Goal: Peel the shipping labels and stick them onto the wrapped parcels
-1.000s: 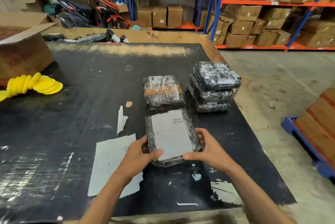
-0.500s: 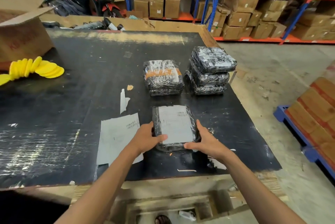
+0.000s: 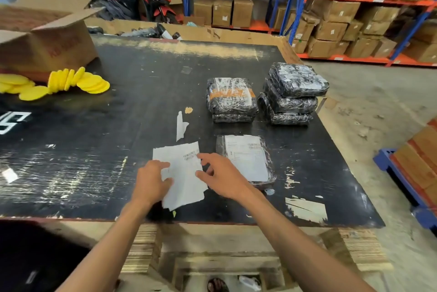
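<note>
A small stack of white label sheets (image 3: 183,173) lies near the front edge of the black table (image 3: 94,149). My left hand (image 3: 151,180) grips the stack's left edge, fingers curled and thumb on the paper. My right hand (image 3: 222,175) touches its right edge with spread forefinger and thumb. Just right of it a wrapped parcel (image 3: 246,159) lies flat with a white label on top. Behind it sit a wrapped parcel with orange tape (image 3: 231,100) on another parcel and a stack of three black wrapped parcels (image 3: 293,93).
A torn backing strip (image 3: 181,126) lies behind the sheets. Yellow discs (image 3: 78,81) and an open cardboard box (image 3: 47,38) sit at the far left. The table's right edge drops to the floor beside a blue pallet (image 3: 402,173). Shelves of boxes stand behind.
Both hands have let go of the labelled parcel, which now lies on the table, and moved left onto the label sheets. The camera has tilted down a little.
</note>
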